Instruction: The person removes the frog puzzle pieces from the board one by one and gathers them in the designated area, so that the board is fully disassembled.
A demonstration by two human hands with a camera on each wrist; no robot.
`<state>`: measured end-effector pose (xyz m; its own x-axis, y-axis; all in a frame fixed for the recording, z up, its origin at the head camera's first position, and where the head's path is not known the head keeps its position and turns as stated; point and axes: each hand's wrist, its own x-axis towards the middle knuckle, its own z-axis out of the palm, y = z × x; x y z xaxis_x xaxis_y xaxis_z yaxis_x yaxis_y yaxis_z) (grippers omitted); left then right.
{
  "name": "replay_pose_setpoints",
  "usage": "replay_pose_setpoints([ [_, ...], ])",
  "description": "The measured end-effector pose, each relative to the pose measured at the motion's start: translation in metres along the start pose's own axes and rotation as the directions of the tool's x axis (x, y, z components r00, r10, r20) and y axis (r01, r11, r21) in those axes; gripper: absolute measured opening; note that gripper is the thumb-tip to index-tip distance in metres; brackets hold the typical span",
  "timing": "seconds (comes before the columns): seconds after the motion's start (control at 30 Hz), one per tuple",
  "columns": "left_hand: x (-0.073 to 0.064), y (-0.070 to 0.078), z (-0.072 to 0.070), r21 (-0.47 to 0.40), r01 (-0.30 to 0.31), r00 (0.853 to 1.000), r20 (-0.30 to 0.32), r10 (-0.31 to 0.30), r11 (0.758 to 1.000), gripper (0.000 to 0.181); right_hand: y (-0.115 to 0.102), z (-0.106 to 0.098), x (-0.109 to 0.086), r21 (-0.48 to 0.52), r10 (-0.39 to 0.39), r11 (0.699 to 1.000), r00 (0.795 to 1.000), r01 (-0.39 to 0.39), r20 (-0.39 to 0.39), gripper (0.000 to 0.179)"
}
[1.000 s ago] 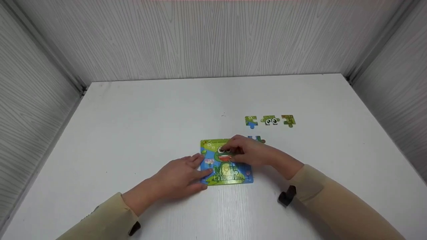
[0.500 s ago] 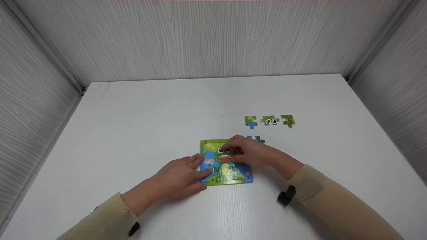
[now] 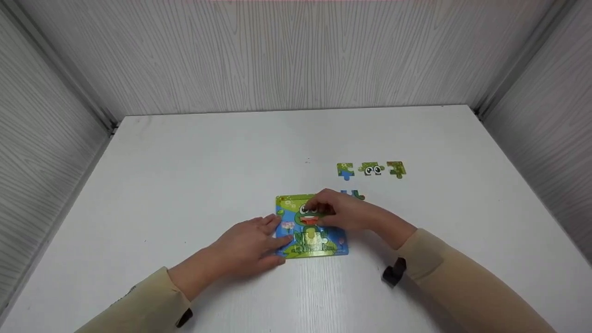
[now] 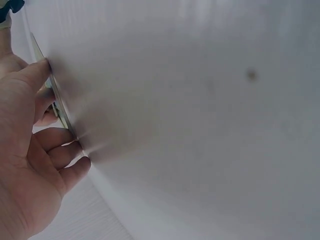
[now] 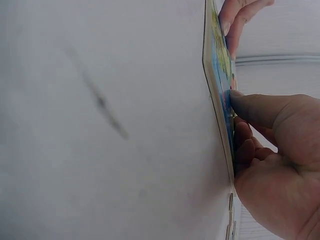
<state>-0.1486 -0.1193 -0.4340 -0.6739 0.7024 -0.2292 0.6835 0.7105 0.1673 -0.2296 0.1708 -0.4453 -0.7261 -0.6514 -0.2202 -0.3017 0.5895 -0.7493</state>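
Nearest to the camera, two forearms in pale yellow sleeves [image 3: 138,305] come in from the lower edge over the white table [image 3: 185,175]. Beside the right sleeve a small black clip-like object [image 3: 393,272] is seen near the wrist; what it is exactly I cannot tell.

The left hand [image 3: 245,249] lies flat on the table with its fingers straight and relaxed. Its fingertips touch the left edge of the flat rectangular frog puzzle board in blue and green cardboard [image 3: 311,231]. In the left wrist view the same hand [image 4: 30,165] is seen with the fingers loosely bent against the thin edge of the board [image 4: 57,107].

The board lies flat on the table, about in the middle, a little to the right. The right hand [image 3: 344,212] is on its upper right part, with fingers curled down, and the fingertips press or pinch at the frog's face. If a piece is between them is not visible. In the right wrist view the thumb [image 5: 255,107] presses on the printed face of the board [image 5: 220,85].

Just behind the right hand a loose blue and green puzzle piece [image 3: 354,194] is partly hidden. Farther back, three loose green puzzle pieces [image 3: 371,169] lie in a row, apart from each other; the middle one shows two eyes.

At the far end, grey wood-grain walls [image 3: 296,55] close the table on three sides.
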Motion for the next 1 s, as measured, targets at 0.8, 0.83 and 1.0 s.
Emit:
replay_pose_setpoints([
  [0.8, 0.011, 0.013, -0.004, -0.042, -0.059, 0.998, -0.012, 0.058, 0.997, 0.061, 0.003, -0.003, 0.000, 0.020, -0.031, 0.999, 0.999, 0.031, 0.033, 0.036],
  [0.83, 0.012, 0.014, -0.003, -0.056, -0.051, 0.999, -0.005, 0.051, 0.997, 0.062, 0.003, -0.003, 0.000, 0.020, -0.033, 0.999, 0.999, 0.032, 0.033, 0.036],
  [1.0, 0.013, 0.016, -0.001, -0.092, -0.034, 0.999, 0.010, 0.035, 0.995, 0.063, 0.001, -0.003, -0.001, 0.019, -0.036, 0.999, 0.999, 0.035, 0.032, 0.035],
])
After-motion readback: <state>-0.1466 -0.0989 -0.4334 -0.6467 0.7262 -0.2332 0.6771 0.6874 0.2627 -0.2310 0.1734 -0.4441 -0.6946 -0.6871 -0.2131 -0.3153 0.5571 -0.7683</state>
